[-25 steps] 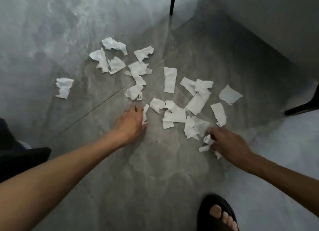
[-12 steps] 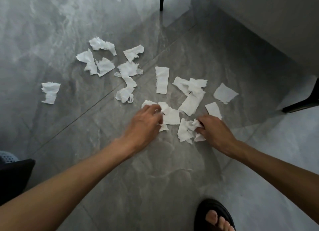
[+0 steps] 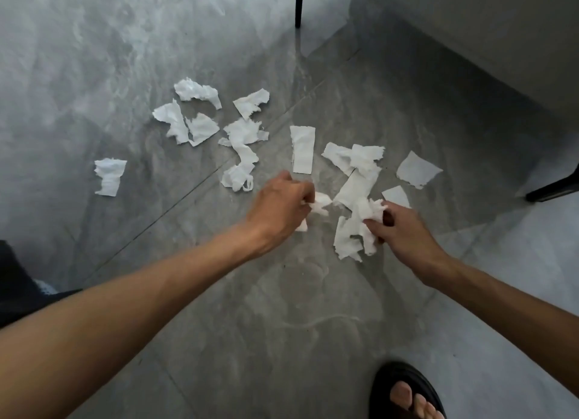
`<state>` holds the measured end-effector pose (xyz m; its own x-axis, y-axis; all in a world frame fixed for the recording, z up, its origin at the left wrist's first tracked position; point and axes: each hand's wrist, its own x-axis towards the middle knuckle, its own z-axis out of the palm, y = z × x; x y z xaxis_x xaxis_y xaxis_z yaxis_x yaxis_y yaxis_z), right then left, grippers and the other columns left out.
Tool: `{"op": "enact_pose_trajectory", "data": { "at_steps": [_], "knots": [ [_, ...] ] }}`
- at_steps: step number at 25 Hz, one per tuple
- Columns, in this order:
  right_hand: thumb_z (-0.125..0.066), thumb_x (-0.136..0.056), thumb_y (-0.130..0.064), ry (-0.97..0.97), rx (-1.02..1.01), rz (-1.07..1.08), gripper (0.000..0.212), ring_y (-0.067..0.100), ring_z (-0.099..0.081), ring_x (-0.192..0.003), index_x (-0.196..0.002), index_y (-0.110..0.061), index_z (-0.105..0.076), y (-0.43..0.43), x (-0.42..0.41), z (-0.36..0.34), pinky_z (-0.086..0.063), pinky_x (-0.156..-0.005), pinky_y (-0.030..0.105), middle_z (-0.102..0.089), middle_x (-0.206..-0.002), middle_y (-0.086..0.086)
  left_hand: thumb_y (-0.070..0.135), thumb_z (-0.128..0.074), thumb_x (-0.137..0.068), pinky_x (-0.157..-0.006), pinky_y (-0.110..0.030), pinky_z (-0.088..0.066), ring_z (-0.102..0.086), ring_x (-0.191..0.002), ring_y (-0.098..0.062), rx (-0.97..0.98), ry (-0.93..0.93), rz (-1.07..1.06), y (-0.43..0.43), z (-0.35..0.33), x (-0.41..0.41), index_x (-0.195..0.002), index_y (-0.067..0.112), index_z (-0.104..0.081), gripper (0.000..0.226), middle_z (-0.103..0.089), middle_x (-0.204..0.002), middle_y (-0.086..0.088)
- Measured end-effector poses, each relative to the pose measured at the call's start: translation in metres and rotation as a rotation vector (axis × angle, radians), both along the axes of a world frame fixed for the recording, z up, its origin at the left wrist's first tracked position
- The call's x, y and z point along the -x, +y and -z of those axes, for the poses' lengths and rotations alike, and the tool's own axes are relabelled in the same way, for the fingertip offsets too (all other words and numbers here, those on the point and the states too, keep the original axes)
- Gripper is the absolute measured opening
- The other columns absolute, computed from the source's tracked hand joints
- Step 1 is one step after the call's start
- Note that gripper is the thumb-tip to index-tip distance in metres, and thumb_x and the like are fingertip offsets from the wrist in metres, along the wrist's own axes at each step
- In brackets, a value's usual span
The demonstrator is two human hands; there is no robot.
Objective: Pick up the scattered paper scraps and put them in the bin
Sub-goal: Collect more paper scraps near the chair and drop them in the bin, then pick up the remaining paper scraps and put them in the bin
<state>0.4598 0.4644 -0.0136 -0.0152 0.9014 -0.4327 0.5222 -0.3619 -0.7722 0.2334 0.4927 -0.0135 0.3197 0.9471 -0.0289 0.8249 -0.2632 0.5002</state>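
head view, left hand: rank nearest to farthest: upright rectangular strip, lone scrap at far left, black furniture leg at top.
1. rectangular strip: just beyond the left hand, slightly to its right.
2. lone scrap: alone on the floor, well off to the left.
3. black furniture leg: far end of the floor, top of view.

Grey tile floor (image 3: 94,58); torn paper scraps (image 3: 302,149) scattered; likely chair leg (image 3: 299,2).
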Motion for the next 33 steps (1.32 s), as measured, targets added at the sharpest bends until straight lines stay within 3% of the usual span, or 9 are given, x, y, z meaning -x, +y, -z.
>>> {"op": "enact_pose_trajectory", "data": {
  "at_steps": [5, 8, 12, 16, 19, 23, 26, 29, 33],
  "knots": [
    [-0.061, -0.087, -0.013, 0.119, 0.106, -0.066, 0.007, 0.015, -0.055, -0.058, -0.09, -0.008, -0.066, -0.004, 0.067, -0.022, -0.044, -0.052, 0.024, -0.067, -0.077, 0.011, 0.015, -0.074, -0.077, -0.057, -0.012, -0.043, -0.054, -0.059, -0.001, 0.096, -0.222, -0.154, 0.005, -0.111, 0.062, -0.097, 0.02, -0.064, 0.023, -0.064, -0.079, 0.007],
    [-0.061, -0.087, -0.013, 0.216, 0.09, -0.175, 0.013, 0.018, -0.056, -0.066, -0.092, -0.003, -0.069, -0.007, 0.126, -0.051, -0.045, -0.059, 0.029, -0.069, -0.084, 0.02, 0.012, -0.074, -0.078, -0.053, -0.021, -0.05, -0.059, -0.053, -0.006, 0.076, -0.33, -0.243, -0.017, -0.171, 0.112, -0.099, 0.016, -0.067, 0.023, -0.069, -0.078, 0.0],
    [-0.063, -0.087, -0.011, 0.327, 0.064, -0.297, 0.008, 0.017, -0.06, -0.069, -0.085, -0.009, -0.07, -0.006, 0.193, -0.096, -0.053, -0.072, 0.037, -0.07, -0.079, 0.008, 0.014, -0.074, -0.08, -0.057, -0.024, -0.052, -0.063, -0.053, -0.011, -0.041, -0.398, -0.375, -0.068, -0.222, 0.179, -0.089, 0.017, -0.07, 0.01, -0.072, -0.07, -0.002],
    [-0.062, -0.086, -0.006, 0.412, 0.005, -0.479, 0.011, 0.02, -0.063, -0.075, -0.094, -0.002, -0.069, -0.004, 0.264, -0.15, -0.055, -0.073, 0.036, -0.073, -0.089, 0.013, 0.02, -0.074, -0.08, -0.061, -0.014, -0.049, -0.067, -0.06, -0.009, -0.3, -0.161, -0.577, -0.131, -0.247, 0.25, -0.088, 0.021, -0.069, 0.009, -0.07, -0.068, 0.007],
    [-0.061, -0.084, -0.004, 0.419, -0.074, -0.614, 0.007, 0.014, -0.057, -0.065, -0.08, -0.002, -0.066, -0.006, 0.319, -0.187, -0.054, -0.071, 0.031, -0.062, -0.066, 0.002, 0.014, -0.072, -0.079, -0.058, -0.005, -0.039, -0.062, -0.064, -0.009, -0.313, 0.001, -0.747, -0.174, -0.242, 0.296, -0.09, 0.018, -0.068, 0.012, -0.064, -0.067, 0.009],
    [-0.062, -0.083, -0.01, 0.409, -0.206, -0.781, 0.018, 0.018, -0.059, -0.062, -0.078, 0.008, -0.06, -0.022, 0.4, -0.224, -0.052, -0.066, 0.031, -0.059, -0.068, 0.008, 0.022, -0.067, -0.084, -0.063, -0.031, -0.045, -0.065, -0.078, -0.025, -0.022, 0.301, -0.824, -0.228, -0.189, 0.356, -0.087, 0.022, -0.063, 0.004, -0.065, -0.077, 0.0],
    [-0.058, -0.081, -0.009, 0.303, -0.27, -0.914, 0.013, 0.019, -0.068, -0.062, -0.071, -0.001, -0.061, -0.049, 0.454, -0.221, -0.055, -0.065, 0.035, -0.065, -0.068, 0.008, 0.032, -0.063, -0.085, -0.081, -0.041, -0.052, -0.063, -0.101, -0.025, 0.312, 0.364, -0.824, -0.263, -0.157, 0.381, -0.113, 0.025, -0.057, 0.03, -0.066, -0.111, -0.002],
    [-0.059, -0.081, -0.006, 0.179, -0.106, -1.027, 0.011, 0.026, -0.073, -0.075, -0.083, 0.002, -0.066, -0.071, 0.489, -0.193, -0.06, -0.075, 0.038, -0.073, -0.086, 0.019, 0.024, -0.061, -0.084, -0.091, -0.041, -0.05, -0.058, -0.111, -0.025, 0.32, 0.248, -0.938, -0.274, -0.154, 0.392, -0.127, 0.024, -0.049, 0.045, -0.06, -0.125, -0.003],
    [-0.065, -0.084, -0.008, 0.145, 0.175, -1.081, 0.031, 0.026, -0.067, -0.101, -0.111, 0.007, -0.061, -0.077, 0.486, -0.188, -0.054, -0.093, 0.034, -0.067, -0.109, 0.02, 0.014, -0.05, -0.082, -0.082, -0.043, -0.05, -0.058, -0.107, -0.031, 0.108, 0.301, -0.975, -0.262, -0.171, 0.369, -0.121, 0.024, -0.048, 0.04, -0.06, -0.124, -0.004]
  ]
}}
